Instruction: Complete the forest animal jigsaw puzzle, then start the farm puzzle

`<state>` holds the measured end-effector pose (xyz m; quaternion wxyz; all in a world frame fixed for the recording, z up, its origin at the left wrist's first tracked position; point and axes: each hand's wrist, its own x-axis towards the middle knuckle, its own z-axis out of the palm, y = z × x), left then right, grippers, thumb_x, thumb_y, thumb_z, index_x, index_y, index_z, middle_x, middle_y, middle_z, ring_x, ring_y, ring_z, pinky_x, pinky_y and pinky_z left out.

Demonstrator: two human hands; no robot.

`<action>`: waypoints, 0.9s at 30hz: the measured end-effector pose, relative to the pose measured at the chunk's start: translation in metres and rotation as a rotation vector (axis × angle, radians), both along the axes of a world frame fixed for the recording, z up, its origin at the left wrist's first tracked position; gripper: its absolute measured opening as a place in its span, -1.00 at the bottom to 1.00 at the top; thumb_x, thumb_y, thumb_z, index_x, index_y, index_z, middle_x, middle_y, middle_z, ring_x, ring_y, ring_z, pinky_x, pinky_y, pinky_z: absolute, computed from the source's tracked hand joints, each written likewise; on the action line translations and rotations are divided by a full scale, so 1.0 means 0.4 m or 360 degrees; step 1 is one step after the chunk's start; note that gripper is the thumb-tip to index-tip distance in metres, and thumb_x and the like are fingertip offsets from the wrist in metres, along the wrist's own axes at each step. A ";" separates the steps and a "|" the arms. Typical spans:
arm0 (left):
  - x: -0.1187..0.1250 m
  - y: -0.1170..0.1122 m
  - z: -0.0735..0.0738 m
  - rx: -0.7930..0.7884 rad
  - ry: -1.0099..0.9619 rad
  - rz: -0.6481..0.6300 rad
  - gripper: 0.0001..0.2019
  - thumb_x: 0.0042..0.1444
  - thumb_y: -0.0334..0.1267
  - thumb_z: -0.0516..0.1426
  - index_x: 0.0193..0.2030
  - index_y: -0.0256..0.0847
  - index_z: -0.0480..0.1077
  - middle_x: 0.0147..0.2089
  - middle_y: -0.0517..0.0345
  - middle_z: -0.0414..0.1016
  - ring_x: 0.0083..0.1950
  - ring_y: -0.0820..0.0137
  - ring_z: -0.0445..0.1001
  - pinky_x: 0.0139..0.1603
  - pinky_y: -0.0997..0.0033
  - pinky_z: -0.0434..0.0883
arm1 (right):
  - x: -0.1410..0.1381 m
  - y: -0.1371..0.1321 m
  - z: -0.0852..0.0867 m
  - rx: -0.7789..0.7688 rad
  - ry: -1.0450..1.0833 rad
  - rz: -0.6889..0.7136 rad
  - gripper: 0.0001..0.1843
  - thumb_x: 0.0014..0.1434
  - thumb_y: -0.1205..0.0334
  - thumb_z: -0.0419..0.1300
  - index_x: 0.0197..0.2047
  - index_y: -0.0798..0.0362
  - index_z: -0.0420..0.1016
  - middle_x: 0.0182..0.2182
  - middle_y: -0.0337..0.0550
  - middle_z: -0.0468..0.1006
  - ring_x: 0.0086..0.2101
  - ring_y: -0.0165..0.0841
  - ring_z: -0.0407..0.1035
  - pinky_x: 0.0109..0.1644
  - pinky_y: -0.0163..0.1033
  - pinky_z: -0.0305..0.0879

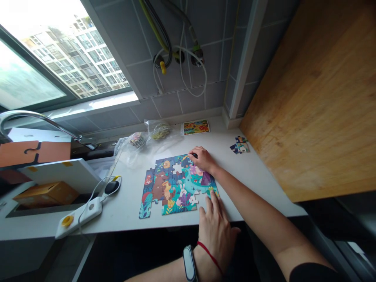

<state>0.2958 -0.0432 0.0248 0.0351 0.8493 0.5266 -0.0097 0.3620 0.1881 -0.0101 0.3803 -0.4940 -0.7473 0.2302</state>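
A colourful animal jigsaw puzzle (169, 192), mostly joined, lies on the white counter. It has a gap in its upper middle and notches along its lower edge. My right hand (203, 159) is at the puzzle's top right edge, thumb and fingers pinched around a small dark puzzle piece (194, 155), partly hidden by the fingers. My left hand (216, 223), with a band and a red string at the wrist, rests palm down at the lower right corner. Its fingers are stretched out, tips touching the puzzle's edge. Several loose puzzle pieces (242, 145) lie farther right.
Behind the puzzle are clear plastic bags (160, 131) with pieces inside and a picture card (195, 127). A white power strip (88, 213) with a cord lies at left, near a cardboard box (47, 194) and a faucet (44, 115). A wooden panel (317, 102) borders the right.
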 end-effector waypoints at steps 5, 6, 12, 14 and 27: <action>-0.009 0.003 0.002 0.0080 0.0016 -0.0064 -0.10 0.09 0.23 0.40 0.43 -0.34 0.42 0.47 -0.48 0.31 0.38 -0.30 0.42 0.16 -0.26 0.58 | 0.000 0.000 -0.001 0.0002 0.0013 0.0003 -0.88 0.33 0.34 0.30 -0.24 0.04 0.68 -0.20 -0.06 0.70 -0.11 -0.22 0.52 0.11 -0.14 0.37; -0.008 0.005 0.003 0.0091 0.0025 -0.0069 -0.08 0.08 0.23 0.40 0.42 -0.38 0.42 0.46 -0.50 0.32 0.36 -0.30 0.43 0.15 -0.25 0.58 | 0.000 0.000 -0.001 0.0004 0.0015 0.0000 -0.88 0.33 0.34 0.30 -0.24 0.04 0.68 -0.20 -0.06 0.70 -0.11 -0.22 0.52 0.11 -0.14 0.38; -0.035 0.036 0.034 -0.0038 -0.0049 -0.0154 -0.19 0.20 0.18 0.35 0.37 -0.46 0.44 0.41 -0.50 0.39 0.31 -0.21 0.48 0.19 -0.17 0.58 | 0.001 0.001 -0.006 0.0016 0.0001 -0.0005 -0.89 0.33 0.32 0.32 -0.24 0.02 0.69 -0.22 -0.09 0.70 -0.11 -0.23 0.54 0.11 -0.16 0.39; -0.067 0.043 0.041 -0.0095 -0.0162 -0.0212 -0.26 0.28 0.15 0.29 0.40 -0.40 0.42 0.44 -0.39 0.37 0.38 -0.17 0.43 0.33 -0.17 0.50 | 0.001 0.004 -0.009 0.0019 -0.0004 -0.0004 -0.89 0.33 0.31 0.32 -0.24 0.01 0.69 -0.22 -0.10 0.70 -0.11 -0.23 0.54 0.12 -0.16 0.39; -0.510 0.095 -0.037 0.0222 -0.0364 -0.0050 -0.36 0.32 0.01 0.28 0.49 -0.03 0.33 0.59 -0.11 0.18 0.62 -0.22 0.06 0.48 -0.33 0.29 | 0.016 0.006 -0.007 0.0003 0.0066 0.0056 -0.82 0.33 0.17 0.26 -0.27 -0.03 0.69 -0.24 -0.09 0.71 -0.14 -0.18 0.57 0.09 -0.08 0.45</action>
